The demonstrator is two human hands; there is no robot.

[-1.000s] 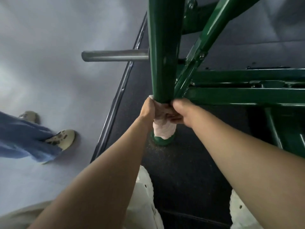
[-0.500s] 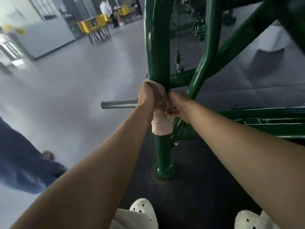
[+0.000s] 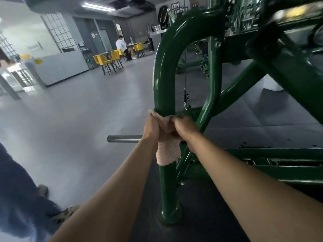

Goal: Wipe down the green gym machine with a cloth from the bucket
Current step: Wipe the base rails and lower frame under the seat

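A bystander's leg (image 3: 21, 198) stands at eight o'clock. A steel peg (image 3: 124, 138) juts toward nine o'clock from the post of the machine (image 3: 165, 75). The left hand (image 3: 152, 127) curls round the pink cloth (image 3: 167, 154), which wraps the post at centre, its tail hanging toward six o'clock. At three o'clock, touching the left, the right hand (image 3: 183, 127) grips the same cloth.

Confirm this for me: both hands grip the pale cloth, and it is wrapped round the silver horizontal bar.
Not quite. The head view shows the left hand and right hand gripping the pale cloth, but it is wrapped round the green upright post, not the silver horizontal bar, which sticks out to the left uncovered.
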